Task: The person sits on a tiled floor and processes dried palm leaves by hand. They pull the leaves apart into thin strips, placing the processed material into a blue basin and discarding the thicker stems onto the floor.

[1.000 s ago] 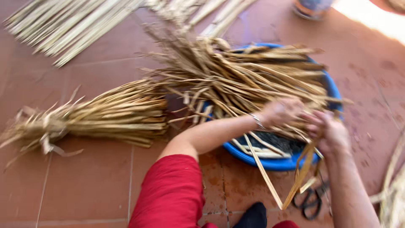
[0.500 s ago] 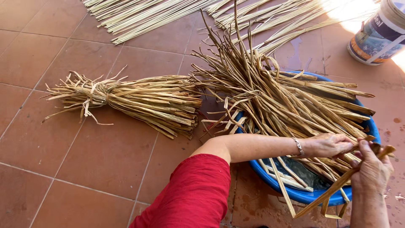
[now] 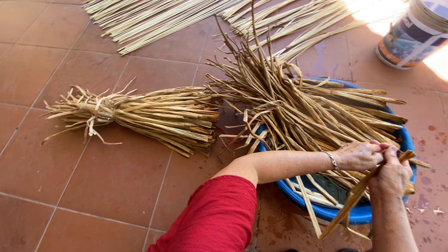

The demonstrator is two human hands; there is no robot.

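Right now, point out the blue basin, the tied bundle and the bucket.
blue basin (image 3: 326, 213): head view, near rim.
tied bundle (image 3: 154, 114): head view, middle of the stalks.
bucket (image 3: 410, 37): head view, side wall.

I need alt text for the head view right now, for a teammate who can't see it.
Both hands, left and right, grip a tan reed strip over a blue basin piled with soaked reeds. A tied reed bundle lies to the left on the terracotta tile floor, with pale reeds and a bucket beyond.
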